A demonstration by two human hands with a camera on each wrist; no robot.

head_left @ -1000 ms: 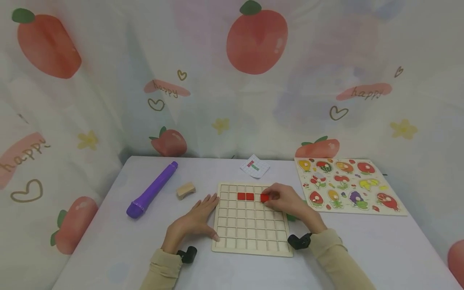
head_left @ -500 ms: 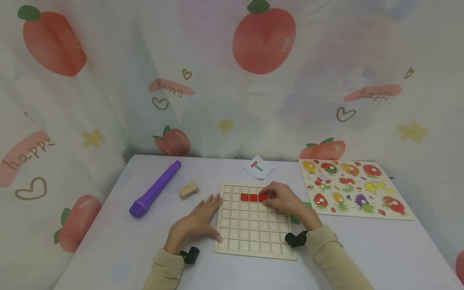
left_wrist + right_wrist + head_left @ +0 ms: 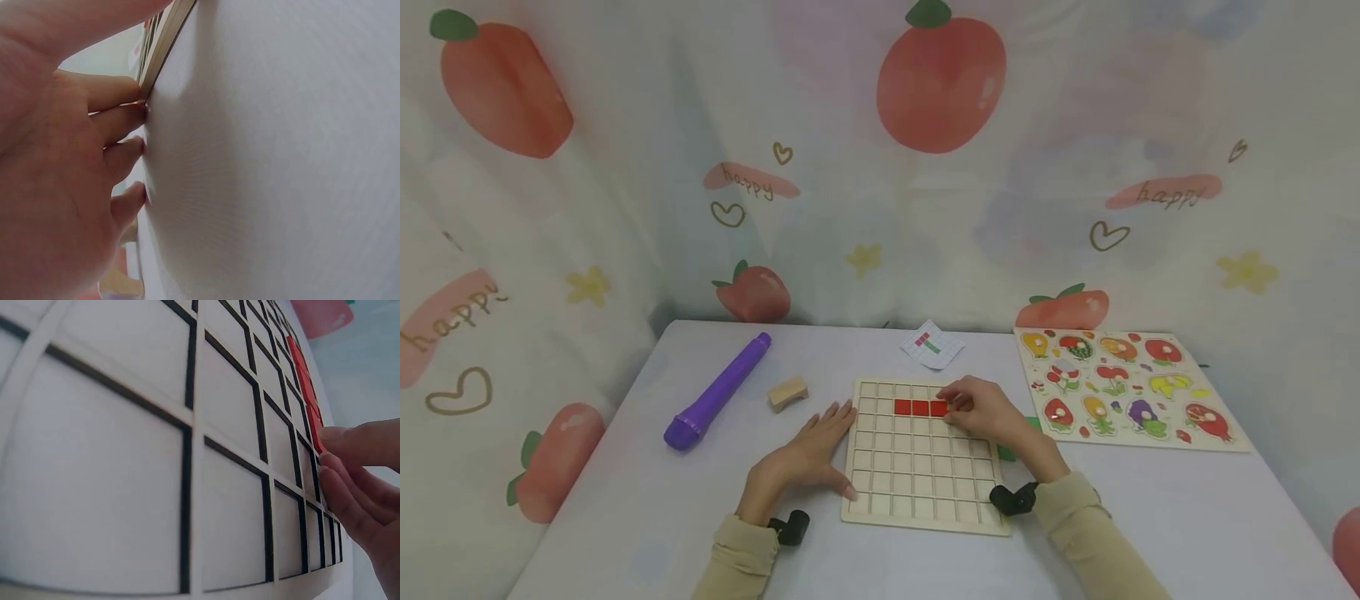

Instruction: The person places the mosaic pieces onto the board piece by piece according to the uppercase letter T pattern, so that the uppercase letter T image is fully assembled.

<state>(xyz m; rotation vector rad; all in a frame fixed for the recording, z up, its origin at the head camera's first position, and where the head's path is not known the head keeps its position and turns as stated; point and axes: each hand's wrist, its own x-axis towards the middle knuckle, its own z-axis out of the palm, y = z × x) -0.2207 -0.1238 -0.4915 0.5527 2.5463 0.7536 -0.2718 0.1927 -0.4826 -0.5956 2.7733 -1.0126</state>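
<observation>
A wooden grid board point(image 3: 922, 483) lies flat on the table, with three red square tiles point(image 3: 912, 407) side by side in its second row from the back. At the right end of that row my right hand point(image 3: 981, 410) pinches the third red tile point(image 3: 937, 408), which sits level with the others. Its fingertips are at the tile's edge in the right wrist view, where the red row point(image 3: 304, 381) runs away from them. My left hand point(image 3: 808, 454) lies against the board's left edge, fingers spread, thumb by the near corner. Green pieces point(image 3: 1006, 453) show partly behind my right wrist.
Behind the board lies a paper card point(image 3: 932, 345) with a printed red and green grid pattern. A purple toy microphone point(image 3: 718, 392) and a wooden arch block point(image 3: 787, 393) are to the left. A fruit puzzle board point(image 3: 1131, 387) occupies the back right.
My right hand has moved slightly left, bringing the third red tile from apart into line beside the other two. My left hand stays at the board's edge.
</observation>
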